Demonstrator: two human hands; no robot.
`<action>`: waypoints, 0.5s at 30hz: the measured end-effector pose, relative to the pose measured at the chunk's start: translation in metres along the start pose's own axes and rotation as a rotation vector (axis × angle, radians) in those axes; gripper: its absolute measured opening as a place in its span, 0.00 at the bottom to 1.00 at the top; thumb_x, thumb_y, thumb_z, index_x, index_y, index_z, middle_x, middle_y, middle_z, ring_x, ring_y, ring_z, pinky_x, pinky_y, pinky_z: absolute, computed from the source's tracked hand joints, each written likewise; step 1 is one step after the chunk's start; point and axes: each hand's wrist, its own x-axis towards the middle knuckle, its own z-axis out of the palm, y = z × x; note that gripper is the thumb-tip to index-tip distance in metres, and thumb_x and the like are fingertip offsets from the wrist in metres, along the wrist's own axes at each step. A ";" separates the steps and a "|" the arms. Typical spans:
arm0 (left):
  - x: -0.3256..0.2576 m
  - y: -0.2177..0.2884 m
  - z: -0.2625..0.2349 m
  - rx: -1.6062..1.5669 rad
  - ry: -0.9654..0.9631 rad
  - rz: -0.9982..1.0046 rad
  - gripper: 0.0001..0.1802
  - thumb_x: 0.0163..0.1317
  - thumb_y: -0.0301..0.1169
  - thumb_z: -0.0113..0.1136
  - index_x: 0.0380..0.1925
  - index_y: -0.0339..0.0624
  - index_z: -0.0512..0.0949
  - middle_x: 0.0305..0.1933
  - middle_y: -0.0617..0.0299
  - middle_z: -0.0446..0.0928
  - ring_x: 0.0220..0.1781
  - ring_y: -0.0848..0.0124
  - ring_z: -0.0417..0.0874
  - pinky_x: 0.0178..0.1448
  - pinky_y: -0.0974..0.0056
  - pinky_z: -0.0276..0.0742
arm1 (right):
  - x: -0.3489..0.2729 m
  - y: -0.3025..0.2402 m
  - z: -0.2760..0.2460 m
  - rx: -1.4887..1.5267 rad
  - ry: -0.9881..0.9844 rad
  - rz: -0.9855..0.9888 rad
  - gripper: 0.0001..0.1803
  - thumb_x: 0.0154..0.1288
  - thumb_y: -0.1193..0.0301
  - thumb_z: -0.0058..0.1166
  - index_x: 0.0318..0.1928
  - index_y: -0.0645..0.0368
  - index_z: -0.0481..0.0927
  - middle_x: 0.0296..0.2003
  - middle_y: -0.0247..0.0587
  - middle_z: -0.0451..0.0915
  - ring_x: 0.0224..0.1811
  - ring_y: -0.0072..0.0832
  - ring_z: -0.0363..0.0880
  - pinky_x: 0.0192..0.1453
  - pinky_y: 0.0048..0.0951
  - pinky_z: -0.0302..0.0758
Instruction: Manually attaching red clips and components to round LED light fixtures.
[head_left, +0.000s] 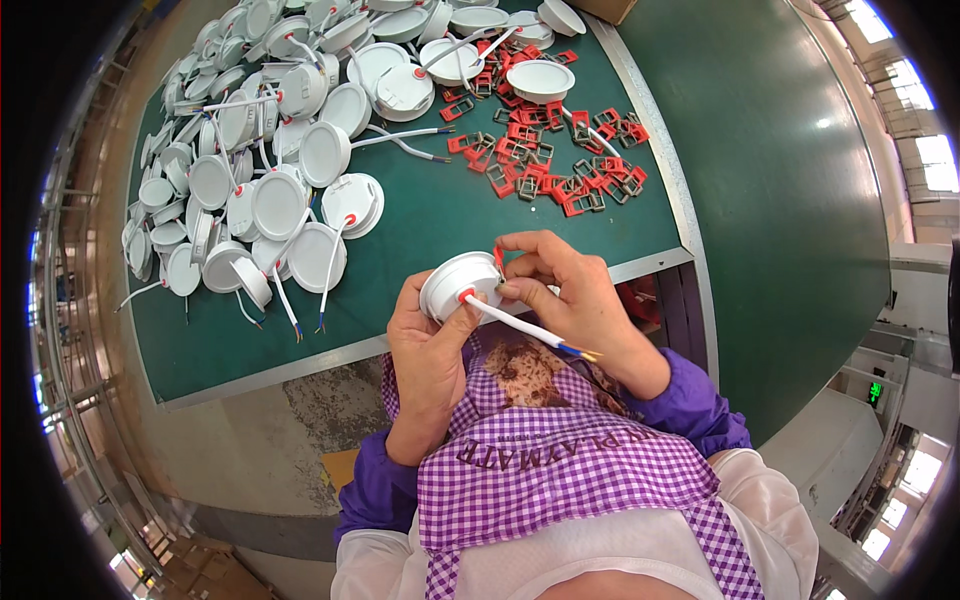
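My left hand cradles a round white downlight housing from below, just over the near edge of the green table. A white cable with bare coloured ends trails from the housing toward my chest. My right hand pinches a small red spring clip against the housing's right side, fingers closed around it.
A big heap of white downlight housings with cables covers the table's left and far part. A scatter of red and grey spring clips lies at the right. The table's metal edge runs just past my hands; green floor lies to the right.
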 end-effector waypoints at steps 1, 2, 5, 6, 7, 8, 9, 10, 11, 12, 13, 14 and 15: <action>0.001 0.000 0.000 -0.002 -0.003 -0.001 0.17 0.60 0.19 0.63 0.48 0.34 0.71 0.47 0.56 0.77 0.48 0.72 0.80 0.53 0.67 0.78 | 0.002 -0.001 -0.005 -0.003 0.003 0.001 0.18 0.63 0.78 0.56 0.52 0.65 0.71 0.33 0.47 0.84 0.33 0.32 0.85 0.36 0.28 0.79; 0.001 0.001 0.001 -0.005 0.002 -0.049 0.18 0.60 0.18 0.62 0.49 0.34 0.70 0.47 0.57 0.77 0.49 0.72 0.79 0.54 0.67 0.78 | 0.005 -0.003 -0.013 -0.012 -0.088 0.047 0.16 0.62 0.77 0.57 0.50 0.65 0.73 0.32 0.46 0.83 0.33 0.33 0.85 0.36 0.29 0.79; 0.007 0.010 0.002 0.144 -0.027 -0.066 0.19 0.60 0.17 0.61 0.51 0.33 0.70 0.47 0.58 0.77 0.49 0.72 0.79 0.54 0.67 0.77 | 0.018 0.005 -0.026 -0.209 -0.053 -0.026 0.13 0.61 0.76 0.59 0.47 0.63 0.77 0.32 0.46 0.82 0.33 0.35 0.84 0.37 0.30 0.79; 0.008 0.014 0.003 0.302 -0.062 -0.039 0.20 0.59 0.17 0.60 0.51 0.33 0.70 0.47 0.59 0.77 0.50 0.72 0.79 0.54 0.67 0.77 | 0.022 0.012 -0.029 -0.390 0.076 -0.145 0.12 0.60 0.75 0.60 0.45 0.62 0.78 0.32 0.45 0.82 0.33 0.37 0.83 0.37 0.32 0.78; 0.010 0.020 0.004 0.342 -0.043 -0.050 0.19 0.58 0.16 0.58 0.50 0.33 0.71 0.46 0.59 0.77 0.49 0.72 0.79 0.54 0.68 0.76 | 0.030 0.020 -0.030 -0.481 0.148 -0.170 0.10 0.58 0.74 0.60 0.42 0.58 0.80 0.32 0.44 0.79 0.35 0.39 0.81 0.38 0.36 0.77; 0.010 0.022 0.002 0.342 -0.041 -0.048 0.19 0.58 0.16 0.58 0.50 0.33 0.71 0.46 0.59 0.77 0.49 0.72 0.79 0.54 0.68 0.76 | 0.035 0.025 -0.030 -0.481 0.146 -0.172 0.10 0.58 0.74 0.60 0.42 0.58 0.80 0.32 0.44 0.79 0.35 0.39 0.81 0.38 0.36 0.77; 0.011 0.026 -0.001 0.467 -0.031 0.017 0.18 0.57 0.15 0.58 0.49 0.33 0.72 0.46 0.59 0.77 0.49 0.72 0.79 0.53 0.68 0.76 | 0.038 0.029 -0.030 -0.662 0.170 -0.234 0.09 0.58 0.74 0.60 0.41 0.58 0.80 0.32 0.43 0.78 0.36 0.38 0.80 0.38 0.36 0.77; 0.011 0.029 -0.004 0.593 -0.020 0.082 0.18 0.57 0.15 0.58 0.48 0.33 0.72 0.46 0.59 0.78 0.49 0.73 0.79 0.53 0.68 0.76 | 0.041 0.030 -0.029 -0.842 0.193 -0.295 0.09 0.57 0.73 0.60 0.39 0.58 0.80 0.32 0.42 0.76 0.37 0.38 0.79 0.38 0.36 0.76; 0.013 0.030 -0.007 0.594 -0.023 0.082 0.18 0.57 0.15 0.58 0.48 0.33 0.72 0.46 0.59 0.78 0.49 0.73 0.79 0.53 0.68 0.76 | 0.045 0.029 -0.027 -0.945 0.201 -0.335 0.05 0.56 0.75 0.57 0.35 0.59 0.79 0.33 0.40 0.75 0.38 0.36 0.78 0.39 0.36 0.76; 0.013 0.031 -0.010 0.474 -0.010 0.077 0.18 0.57 0.15 0.59 0.48 0.33 0.73 0.46 0.58 0.78 0.48 0.72 0.80 0.53 0.67 0.77 | 0.048 0.030 -0.027 -0.943 0.200 -0.337 0.05 0.56 0.75 0.57 0.35 0.59 0.79 0.33 0.40 0.75 0.38 0.36 0.78 0.39 0.36 0.76; 0.013 0.031 -0.012 0.353 0.001 0.071 0.17 0.56 0.16 0.60 0.47 0.33 0.74 0.46 0.57 0.79 0.48 0.72 0.80 0.52 0.66 0.77 | 0.051 0.032 -0.027 -1.022 0.169 -0.338 0.05 0.56 0.75 0.56 0.34 0.59 0.78 0.33 0.40 0.75 0.39 0.35 0.78 0.40 0.35 0.76; 0.014 0.029 -0.013 0.354 0.002 0.071 0.17 0.56 0.16 0.60 0.47 0.33 0.74 0.46 0.57 0.79 0.48 0.72 0.80 0.52 0.66 0.77 | 0.054 0.034 -0.027 -1.102 0.138 -0.338 0.04 0.55 0.76 0.54 0.34 0.60 0.77 0.34 0.40 0.75 0.40 0.35 0.78 0.40 0.35 0.76; 0.015 0.026 -0.016 0.160 -0.001 -0.018 0.17 0.57 0.17 0.61 0.47 0.33 0.73 0.47 0.56 0.79 0.48 0.70 0.80 0.52 0.65 0.78 | 0.056 0.034 -0.026 -1.097 0.131 -0.343 0.04 0.55 0.76 0.54 0.34 0.60 0.77 0.34 0.40 0.75 0.40 0.35 0.78 0.40 0.35 0.76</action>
